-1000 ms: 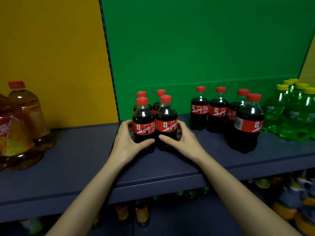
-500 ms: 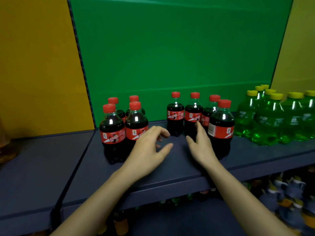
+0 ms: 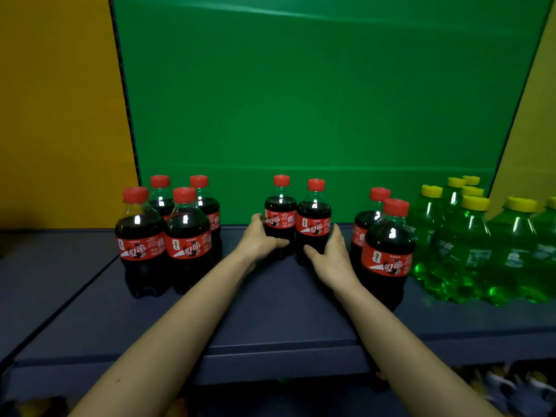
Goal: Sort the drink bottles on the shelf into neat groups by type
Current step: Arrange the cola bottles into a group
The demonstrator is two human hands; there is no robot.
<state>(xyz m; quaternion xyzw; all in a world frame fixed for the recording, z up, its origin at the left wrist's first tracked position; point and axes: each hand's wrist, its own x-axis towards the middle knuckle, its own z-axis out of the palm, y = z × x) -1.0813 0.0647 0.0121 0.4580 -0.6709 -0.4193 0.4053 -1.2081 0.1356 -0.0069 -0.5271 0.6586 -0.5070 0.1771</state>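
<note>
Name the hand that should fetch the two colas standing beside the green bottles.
Right. The right hand grips the right middle cola, next to the front right cola. The left hand grips the left middle cola, with that pair in its way, so it would likely have to cross over.

Red-capped cola bottles [image 3: 187, 236] stand upright in three clusters on the shelf [image 3: 270, 314], green bottles [image 3: 464, 251] grouped rightmost.

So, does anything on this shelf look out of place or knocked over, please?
Nothing tipped or spilled. The cola just stands in three clumps: left four, middle pair gripped by the left hand and right hand, right pair beside the green bottles.
</note>
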